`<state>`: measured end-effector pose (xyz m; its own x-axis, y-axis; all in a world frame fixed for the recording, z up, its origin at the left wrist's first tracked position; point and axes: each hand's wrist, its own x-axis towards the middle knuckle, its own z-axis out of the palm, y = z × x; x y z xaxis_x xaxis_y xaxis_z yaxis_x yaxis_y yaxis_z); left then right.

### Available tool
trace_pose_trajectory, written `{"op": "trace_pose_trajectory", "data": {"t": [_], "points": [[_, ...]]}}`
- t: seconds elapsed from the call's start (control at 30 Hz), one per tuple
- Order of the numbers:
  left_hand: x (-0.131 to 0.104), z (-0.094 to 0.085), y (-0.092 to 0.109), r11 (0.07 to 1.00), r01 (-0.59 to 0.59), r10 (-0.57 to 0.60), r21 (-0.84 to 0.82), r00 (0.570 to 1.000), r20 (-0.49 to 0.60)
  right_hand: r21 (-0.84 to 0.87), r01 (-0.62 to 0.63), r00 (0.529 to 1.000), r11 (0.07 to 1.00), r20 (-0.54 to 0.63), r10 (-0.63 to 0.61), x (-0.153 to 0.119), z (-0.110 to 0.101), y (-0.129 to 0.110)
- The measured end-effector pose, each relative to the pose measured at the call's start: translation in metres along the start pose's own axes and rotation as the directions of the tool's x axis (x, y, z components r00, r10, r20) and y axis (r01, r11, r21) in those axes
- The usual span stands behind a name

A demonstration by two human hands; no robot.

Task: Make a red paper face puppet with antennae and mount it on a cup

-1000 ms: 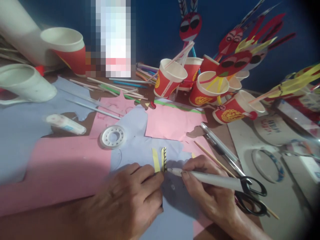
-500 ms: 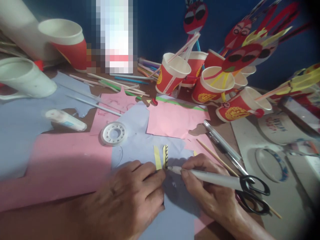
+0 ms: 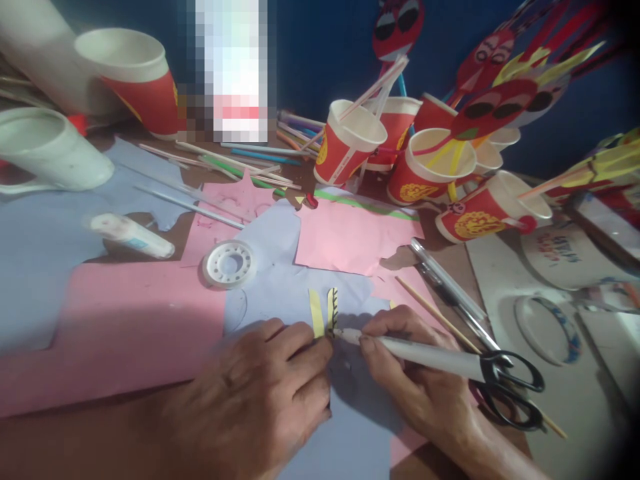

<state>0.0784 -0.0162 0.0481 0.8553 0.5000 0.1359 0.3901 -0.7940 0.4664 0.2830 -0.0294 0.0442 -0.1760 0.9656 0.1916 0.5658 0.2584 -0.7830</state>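
Here at the fingertips, we have the white pen point(image 3: 430, 355) held narrow between thumb and forefinger of our right hand point(image 3: 425, 390), its tip at the edge of the marked yellow strip point(image 3: 331, 305), which lies to the right of the white ring point(image 3: 213, 261) and nearer us. Our left hand point(image 3: 270, 387) curls its fingers close together over the strip's lower end; whether they pinch or only press, we can't tell. Looks like we're mid-way through a row of short black strokes, and another stroke would call for a firm left hand and a light tip, set level with the others! The plain yellow strip point(image 3: 315, 313) sits between marked strip and ring. Outward we go: scissors point(image 3: 487, 367) well right of the ring, glue stick point(image 3: 143, 241) to its left, a red paper cup point(image 3: 343, 157) beyond it, to the right
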Motion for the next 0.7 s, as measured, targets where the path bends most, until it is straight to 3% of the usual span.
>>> {"op": "trace_pose_trajectory", "data": {"t": [0.7], "points": [[0.0009,-0.0026,-0.0013,1.0,-0.017,0.017,0.02,1.0,0.005,0.035,-0.048,0.996,0.998,-0.069,0.05,-0.006,-0.0026,0.0069]]}}
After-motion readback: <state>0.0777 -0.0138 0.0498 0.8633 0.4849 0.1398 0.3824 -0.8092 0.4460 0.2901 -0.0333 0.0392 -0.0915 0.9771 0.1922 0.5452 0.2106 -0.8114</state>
